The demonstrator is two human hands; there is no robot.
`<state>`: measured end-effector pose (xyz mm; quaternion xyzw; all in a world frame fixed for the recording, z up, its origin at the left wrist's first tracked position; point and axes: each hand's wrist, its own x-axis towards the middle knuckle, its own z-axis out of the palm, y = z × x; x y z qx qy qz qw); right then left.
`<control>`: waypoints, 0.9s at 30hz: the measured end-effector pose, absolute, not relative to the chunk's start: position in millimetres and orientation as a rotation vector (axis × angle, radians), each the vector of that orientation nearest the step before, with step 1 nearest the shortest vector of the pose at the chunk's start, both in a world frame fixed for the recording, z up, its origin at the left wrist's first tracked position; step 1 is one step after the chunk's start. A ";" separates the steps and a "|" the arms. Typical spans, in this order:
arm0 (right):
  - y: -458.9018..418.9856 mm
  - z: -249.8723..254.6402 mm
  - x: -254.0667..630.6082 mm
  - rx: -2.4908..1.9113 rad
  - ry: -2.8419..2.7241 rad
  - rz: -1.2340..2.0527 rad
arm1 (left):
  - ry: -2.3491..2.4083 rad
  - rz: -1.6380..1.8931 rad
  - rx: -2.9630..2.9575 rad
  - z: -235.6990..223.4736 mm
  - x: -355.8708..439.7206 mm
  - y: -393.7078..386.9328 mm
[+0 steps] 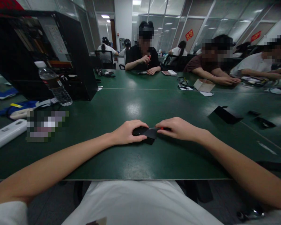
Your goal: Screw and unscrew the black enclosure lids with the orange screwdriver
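Note:
On the green table in front of me, my left hand (pixel 131 132) is closed around a small flat black device (pixel 150 133), thumb on the near side and fingers on the far side. My right hand (pixel 174 128) grips a screwdriver (pixel 162 128) with a red and black handle. Its thin metal shaft lies level and points left, reaching the device's upper right edge. Whether the tip sits in a screw or a seam is too small to tell. A dark piece sticks out below the device toward me.
A black computer case (pixel 81 62) and a water bottle (pixel 53 82) stand at the left, near a white power strip (pixel 8 134). At the right lie an open black box (pixel 227 114) and small black pieces (pixel 264 122). A person in black (pixel 142 57) sits opposite; others sit at the far right.

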<state>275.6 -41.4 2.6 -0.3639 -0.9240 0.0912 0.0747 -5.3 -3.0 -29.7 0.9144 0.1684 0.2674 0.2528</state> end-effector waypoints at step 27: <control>-37.6 -16.2 259.3 -0.951 -2.530 0.458 | 0.613 0.635 2.337 -26.4 -19.7 16.1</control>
